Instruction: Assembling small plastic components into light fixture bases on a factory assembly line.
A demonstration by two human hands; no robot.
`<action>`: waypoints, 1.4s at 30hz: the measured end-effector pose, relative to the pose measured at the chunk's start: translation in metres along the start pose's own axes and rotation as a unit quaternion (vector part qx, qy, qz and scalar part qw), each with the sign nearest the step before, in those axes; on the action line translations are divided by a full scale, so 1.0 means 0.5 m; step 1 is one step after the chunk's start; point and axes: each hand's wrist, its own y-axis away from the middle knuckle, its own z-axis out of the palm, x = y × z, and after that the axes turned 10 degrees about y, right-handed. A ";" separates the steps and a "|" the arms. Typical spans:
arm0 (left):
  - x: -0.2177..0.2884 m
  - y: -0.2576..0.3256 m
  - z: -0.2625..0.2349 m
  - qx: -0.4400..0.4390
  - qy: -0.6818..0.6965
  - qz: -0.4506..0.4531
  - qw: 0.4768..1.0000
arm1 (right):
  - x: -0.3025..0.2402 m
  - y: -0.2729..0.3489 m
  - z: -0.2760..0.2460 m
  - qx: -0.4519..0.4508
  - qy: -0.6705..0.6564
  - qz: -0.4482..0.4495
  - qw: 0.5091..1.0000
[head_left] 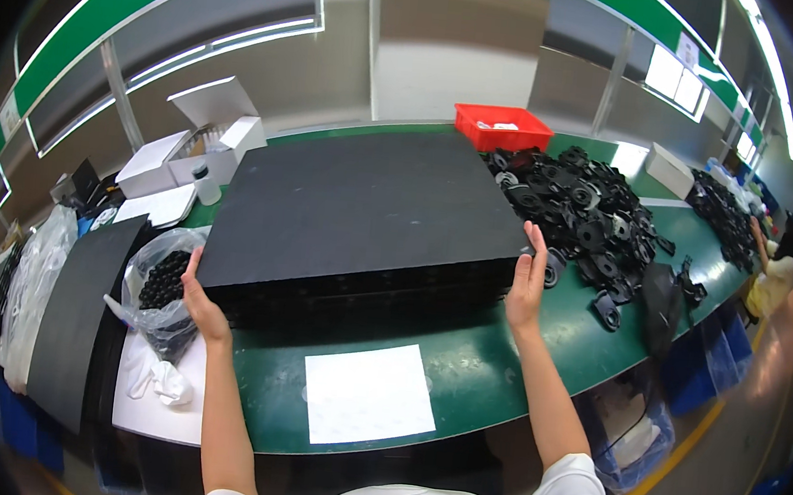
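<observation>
A broad black stack (353,206) with a smooth, flat top stands on the green worktable (490,369) in front of me. Its front side shows several dark layers, too shadowed to make out. My left hand (206,311) lies against the stack's near left corner, fingers stretched upward. Against the near right corner rests my right hand (526,282), its fingers also straight and pointing up. A white sheet of paper (369,394) lies on the table between my forearms. Beside my left hand is a clear plastic bag (145,263) with small round black parts inside.
Loose black plastic parts (597,218) are heaped to the right, with a red bin (503,130) behind. White boxes (154,165) and a small bottle (204,185) stand at the back left. Another black stack (79,314) is at the left. A person (777,262) works far right.
</observation>
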 end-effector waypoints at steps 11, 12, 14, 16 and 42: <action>-0.006 0.011 -0.019 0.104 -0.011 -0.034 0.994 | 0.271 -0.035 -0.251 0.084 0.550 0.106 0.824; -0.011 0.015 -0.017 0.111 -0.022 -0.021 0.993 | 0.293 -0.040 -0.281 0.034 0.551 0.146 0.821; -0.022 0.014 -0.021 0.130 -0.038 0.006 0.991 | 0.335 -0.049 -0.331 -0.044 0.531 0.180 0.827; -0.024 0.012 -0.032 0.154 -0.045 0.031 0.987 | 0.365 -0.050 -0.348 -0.101 0.470 0.176 0.859; 0.268 0.320 0.041 -0.095 -0.479 -0.081 0.869 | 0.589 -0.373 -0.410 0.044 0.424 0.451 0.784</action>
